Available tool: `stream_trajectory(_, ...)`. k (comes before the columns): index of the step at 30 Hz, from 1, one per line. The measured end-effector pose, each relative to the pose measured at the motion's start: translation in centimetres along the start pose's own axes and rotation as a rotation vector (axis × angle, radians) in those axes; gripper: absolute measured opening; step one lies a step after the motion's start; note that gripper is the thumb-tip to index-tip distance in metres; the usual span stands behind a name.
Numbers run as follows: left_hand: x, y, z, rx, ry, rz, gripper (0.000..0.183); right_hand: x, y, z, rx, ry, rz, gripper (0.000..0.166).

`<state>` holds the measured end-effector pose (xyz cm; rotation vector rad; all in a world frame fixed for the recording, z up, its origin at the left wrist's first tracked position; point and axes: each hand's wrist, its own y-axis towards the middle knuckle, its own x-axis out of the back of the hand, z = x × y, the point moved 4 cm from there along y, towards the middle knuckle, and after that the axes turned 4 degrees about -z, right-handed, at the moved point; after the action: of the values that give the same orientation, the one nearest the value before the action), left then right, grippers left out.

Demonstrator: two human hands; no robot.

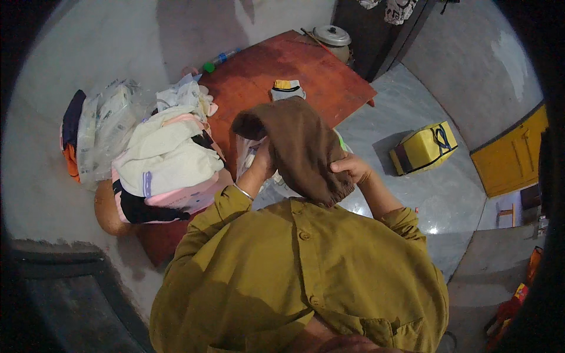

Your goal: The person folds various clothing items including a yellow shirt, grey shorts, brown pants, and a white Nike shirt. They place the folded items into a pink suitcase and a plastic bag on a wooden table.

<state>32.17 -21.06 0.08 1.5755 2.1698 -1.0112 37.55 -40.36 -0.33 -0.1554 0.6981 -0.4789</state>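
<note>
A brown cloth garment with a gathered, elastic-looking edge at its lower end hangs in front of my chest. My left hand grips it from the left, with the fingers partly hidden behind the fabric. On the right side, my right hand pinches the cloth, thumb on top. Just beyond the garment, a small folded grey, white and yellow cloth piece, perhaps socks, lies on the reddish-brown table. Under my hands, clear plastic with pale items is partly covered.
Cream cloths lie over a pink box to the left, beside plastic-wrapped packs. A lidded pot and a bottle with a green cap are at the far side. A yellow bag sits on the floor at right.
</note>
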Motion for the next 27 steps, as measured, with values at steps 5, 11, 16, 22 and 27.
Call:
stream_trajectory(5, 0.2, -0.2, 1.0, 0.191, -0.128, 0.056, 0.041, -2.4, -0.2, 4.1, 0.193, -0.292, -0.014, 0.053)
stream_trajectory(11, 2.4, 1.5, 6.1, 0.397, -0.133, 0.346, 0.044, -5.7, 2.3, 9.9, 0.558, -0.308, -0.373, 0.034)
stream_trajectory(16, 2.5, 1.7, 6.4, 0.437, -0.306, 0.357, 0.044, -4.7, 1.8, 8.2, 0.89, -1.162, -0.534, 0.029)
stream_trajectory(22, 3.3, -2.0, 5.7, 0.275, -0.242, 0.37, 0.049, -2.2, -0.1, -2.4, 0.512, -1.234, -0.351, 0.037)
stream_trajectory(27, 4.1, -3.1, 6.4, 0.443, -0.727, 0.61, 0.058, -3.1, -1.6, -4.0, 0.44, -1.401, -0.031, 0.047)
